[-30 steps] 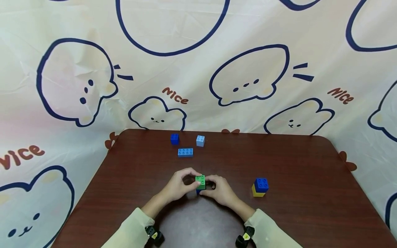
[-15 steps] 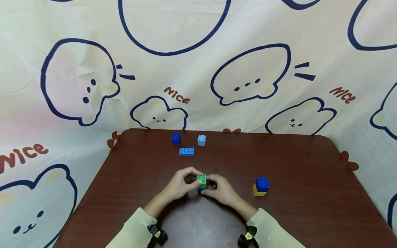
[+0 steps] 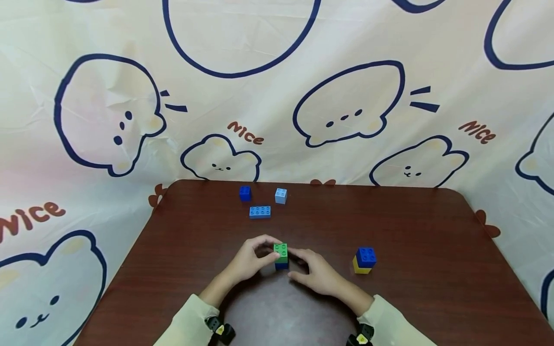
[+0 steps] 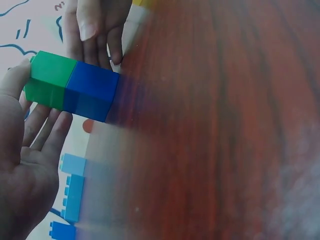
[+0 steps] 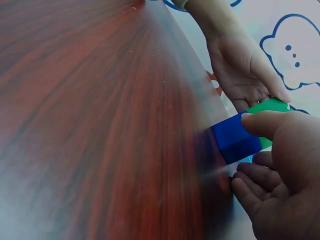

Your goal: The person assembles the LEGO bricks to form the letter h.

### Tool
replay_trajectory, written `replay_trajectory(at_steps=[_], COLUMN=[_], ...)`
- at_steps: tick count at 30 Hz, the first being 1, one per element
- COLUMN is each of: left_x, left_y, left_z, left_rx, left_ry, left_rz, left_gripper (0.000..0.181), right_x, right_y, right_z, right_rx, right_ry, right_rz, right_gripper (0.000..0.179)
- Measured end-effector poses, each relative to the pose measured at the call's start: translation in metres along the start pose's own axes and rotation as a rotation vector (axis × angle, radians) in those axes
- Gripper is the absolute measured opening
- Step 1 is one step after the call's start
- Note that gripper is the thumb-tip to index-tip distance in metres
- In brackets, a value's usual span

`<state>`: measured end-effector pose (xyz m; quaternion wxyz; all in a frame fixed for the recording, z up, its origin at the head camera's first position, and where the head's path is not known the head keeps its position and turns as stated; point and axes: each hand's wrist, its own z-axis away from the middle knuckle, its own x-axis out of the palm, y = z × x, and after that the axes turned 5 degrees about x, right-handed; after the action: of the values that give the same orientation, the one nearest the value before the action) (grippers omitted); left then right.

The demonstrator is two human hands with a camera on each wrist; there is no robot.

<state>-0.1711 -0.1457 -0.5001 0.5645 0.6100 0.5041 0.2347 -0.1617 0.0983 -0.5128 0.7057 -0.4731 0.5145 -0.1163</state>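
Observation:
A green toy building brick (image 3: 280, 250) sits on top of a dark blue brick (image 3: 282, 265), making a two-brick stack in front of me on the table. My left hand (image 3: 247, 260) pinches the green brick between thumb and fingers from the left side. To the right of the stack is my right hand (image 3: 319, 275), its thumb and fingers spread apart. In the left wrist view, a gap shows between the blue brick (image 4: 92, 91) and the right thumb. The right wrist view has the right thumb overlapping the stack's blue brick (image 5: 235, 141).
Toward the back edge lie a dark blue brick (image 3: 245, 193), a light blue brick (image 3: 281, 195) and a longer mid-blue brick (image 3: 260, 212). On the right stands another stack, a blue brick (image 3: 366, 257) over a yellow brick (image 3: 361, 269). A printed cloth hangs behind the brown table (image 3: 415, 230).
My right hand has let go of the blue brick, its thumb moving away to the right and its fingers opening. The left hand keeps its hold on the green brick.

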Motion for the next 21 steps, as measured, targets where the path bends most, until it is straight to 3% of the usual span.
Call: replay_trajectory(at_steps=[21], left_x=[-0.002], left_y=[-0.002], left_z=[0.002], left_rx=[0.004], left_ry=[-0.011], left_rz=[0.003], left_gripper=[0.031], right_x=[-0.035], right_y=[0.007], right_z=[0.054], right_rx=[-0.04], right_ry=[-0.026], right_rz=[-0.06], right_gripper=[0.051])
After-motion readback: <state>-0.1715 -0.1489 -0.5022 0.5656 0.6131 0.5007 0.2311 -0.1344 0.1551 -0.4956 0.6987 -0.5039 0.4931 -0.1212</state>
